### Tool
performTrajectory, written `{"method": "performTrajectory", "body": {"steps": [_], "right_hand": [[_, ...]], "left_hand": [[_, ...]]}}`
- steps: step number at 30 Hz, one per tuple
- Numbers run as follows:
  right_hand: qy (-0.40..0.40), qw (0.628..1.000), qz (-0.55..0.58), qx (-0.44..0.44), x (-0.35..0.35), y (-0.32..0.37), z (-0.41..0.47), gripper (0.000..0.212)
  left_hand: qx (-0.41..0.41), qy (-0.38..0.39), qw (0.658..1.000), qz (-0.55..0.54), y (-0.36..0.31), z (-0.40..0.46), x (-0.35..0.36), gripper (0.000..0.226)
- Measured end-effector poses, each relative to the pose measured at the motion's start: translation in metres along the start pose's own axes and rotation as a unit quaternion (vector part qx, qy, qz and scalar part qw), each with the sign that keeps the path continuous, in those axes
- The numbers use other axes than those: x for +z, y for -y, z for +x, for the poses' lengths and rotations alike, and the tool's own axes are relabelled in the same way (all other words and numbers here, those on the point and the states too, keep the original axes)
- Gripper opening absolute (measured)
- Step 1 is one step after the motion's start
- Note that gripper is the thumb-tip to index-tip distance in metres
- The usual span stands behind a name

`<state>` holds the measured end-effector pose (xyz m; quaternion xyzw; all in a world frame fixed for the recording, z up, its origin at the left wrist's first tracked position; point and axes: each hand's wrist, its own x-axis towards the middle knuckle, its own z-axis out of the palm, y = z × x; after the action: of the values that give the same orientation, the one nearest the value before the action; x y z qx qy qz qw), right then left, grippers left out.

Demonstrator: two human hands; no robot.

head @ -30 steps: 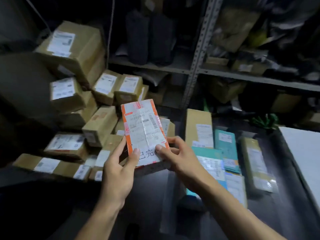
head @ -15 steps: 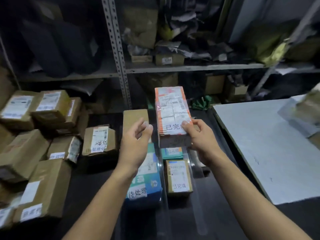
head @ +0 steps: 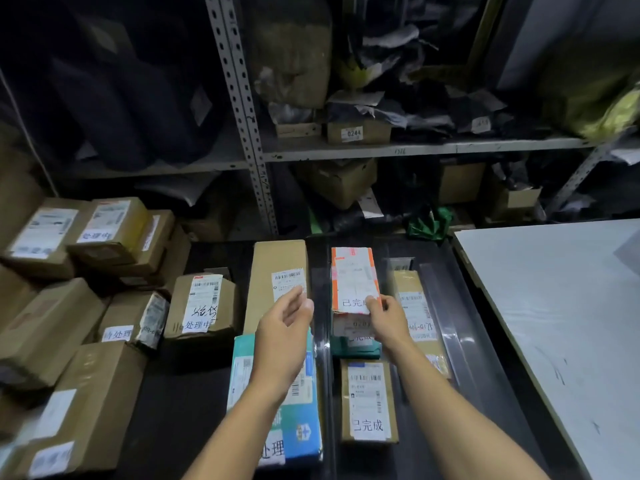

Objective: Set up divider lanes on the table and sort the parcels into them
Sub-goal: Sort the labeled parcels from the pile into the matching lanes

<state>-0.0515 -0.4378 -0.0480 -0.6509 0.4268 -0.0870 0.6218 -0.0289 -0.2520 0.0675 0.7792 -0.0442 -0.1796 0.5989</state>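
My right hand (head: 386,317) grips the near end of an orange-edged parcel (head: 353,277) with a white label. The parcel lies in the middle lane, past a teal parcel (head: 356,348) and a brown labelled box (head: 369,401). Clear plastic dividers (head: 320,289) stand on the black table (head: 187,393) on each side of this lane. My left hand (head: 285,327) hovers with relaxed fingers, holding nothing, over the left lane. There lie a long brown box (head: 273,258) and a blue-white parcel (head: 304,434). Another taped brown parcel (head: 415,306) sits in the right lane.
A heap of brown cartons (head: 69,306) fills the table's left side. A grey-white board (head: 561,323) lies at the right. Metal shelving (head: 381,150) with bags and boxes stands behind the table.
The orange-edged parcel went from held up in both hands down into the middle lane. My left hand has let go and drawn off to the left.
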Motion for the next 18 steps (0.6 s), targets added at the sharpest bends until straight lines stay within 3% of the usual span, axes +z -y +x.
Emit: {"method": "performTrajectory", "body": {"steps": [7,13,18], "right_hand": [[-0.025,0.996,-0.086,0.011,0.01,-0.023,0.022,0.032],[0.023,0.99,-0.138,0.029,-0.003,-0.026,0.026,0.031],[-0.023,0.973,-0.2,-0.109,0.006,0.025,-0.005,0.043]], "left_hand": [[-0.016,0.0,1.0,0.0,0.007,0.01,-0.001,0.038],[-0.019,0.012,1.0,-0.001,0.008,0.013,0.002,0.036],[-0.001,0.003,1.0,-0.011,0.004,0.012,-0.014,0.033]]}}
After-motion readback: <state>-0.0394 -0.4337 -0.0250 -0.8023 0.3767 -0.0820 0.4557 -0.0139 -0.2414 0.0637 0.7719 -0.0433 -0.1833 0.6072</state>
